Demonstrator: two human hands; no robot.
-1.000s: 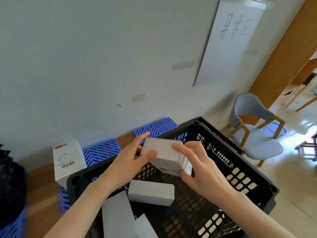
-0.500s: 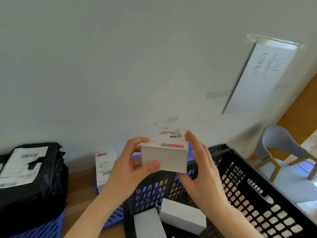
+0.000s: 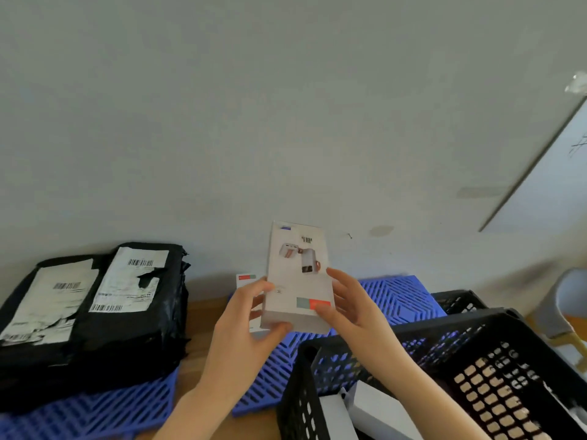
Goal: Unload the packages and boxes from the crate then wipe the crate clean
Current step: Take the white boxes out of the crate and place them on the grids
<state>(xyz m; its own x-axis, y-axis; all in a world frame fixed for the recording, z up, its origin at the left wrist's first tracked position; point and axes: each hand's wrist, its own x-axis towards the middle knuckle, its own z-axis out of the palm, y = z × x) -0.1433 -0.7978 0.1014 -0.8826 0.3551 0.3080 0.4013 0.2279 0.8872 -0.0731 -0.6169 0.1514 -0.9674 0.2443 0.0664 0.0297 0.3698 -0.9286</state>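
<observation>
A white product box with a printed picture and a red-green label is held upright above the blue pallets, left of the crate. My left hand grips its lower left edge and my right hand grips its right side. The black lattice crate sits at the lower right; white boxes lie on its floor. Another white box stands behind the held one, mostly hidden by it.
A stack of black mailer bags with shipping labels lies on a blue pallet at the left. A second blue pallet lies by the grey wall. A grey chair is at the far right.
Both hands lifted the white box out of the crate, carried it left over the blue pallets and tilted it upright. The view swung left, bringing the black bags into sight.
</observation>
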